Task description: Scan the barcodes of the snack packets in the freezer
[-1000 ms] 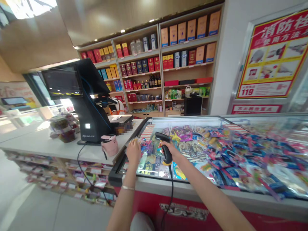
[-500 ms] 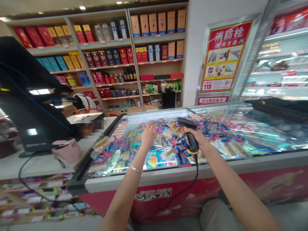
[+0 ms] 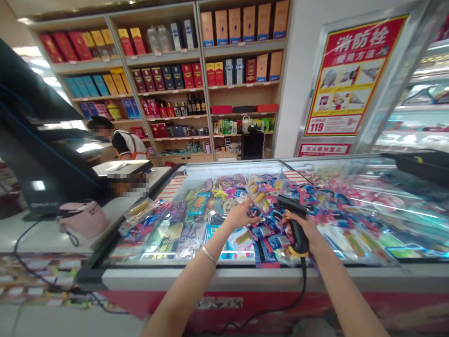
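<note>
My right hand (image 3: 304, 225) is wrapped round the grip of a black barcode scanner (image 3: 298, 234), whose head tilts up to the left and whose cable drops over the freezer's front edge. To its left, my left hand (image 3: 242, 214) has its fingers apart, with nothing visible in it. Both hands are over the open-looking chest freezer (image 3: 147, 274), above a heap of colourful wrapped ice creams (image 3: 264, 231). Whether the left fingertips touch any packet I cannot tell. A bracelet (image 3: 209, 254) circles my left wrist.
On the counter at left stand a black checkout terminal (image 3: 52, 173) and a pink bag (image 3: 84, 219). A person (image 3: 128, 142) bends behind it. Shelves (image 3: 206, 93) of boxed bottles line the back wall. A dark bundle (image 3: 417, 164) lies on the freezer's right part.
My left hand has moved right and nearer the scanner, its fingers now spread. The scanner has come slightly lower and to the right in view. The camera view has shifted.
</note>
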Demonstrator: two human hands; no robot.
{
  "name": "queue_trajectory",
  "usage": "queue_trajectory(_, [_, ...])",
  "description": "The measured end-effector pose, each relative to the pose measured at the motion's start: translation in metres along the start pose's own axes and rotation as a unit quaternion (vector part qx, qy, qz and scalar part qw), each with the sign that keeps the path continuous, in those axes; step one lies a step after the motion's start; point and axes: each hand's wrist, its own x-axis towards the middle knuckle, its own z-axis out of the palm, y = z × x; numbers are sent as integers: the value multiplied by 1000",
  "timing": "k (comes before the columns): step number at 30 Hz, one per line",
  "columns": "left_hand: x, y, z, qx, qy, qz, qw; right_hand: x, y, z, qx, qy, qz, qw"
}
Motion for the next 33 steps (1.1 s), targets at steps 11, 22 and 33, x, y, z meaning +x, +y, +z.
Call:
queue_trajectory(11, [-1, -3, 8, -133, 37, 9, 990, 0, -3, 1, -7, 17, 4, 1000])
queue_trajectory(22, [-1, -13, -10, -247, 101, -68, 961, -4, -13, 6, -32, 45, 30, 998])
queue_trajectory(33, [-40, -94, -89, -163, 230, -157, 946, -8, -29, 76, -22, -39, -19, 999])
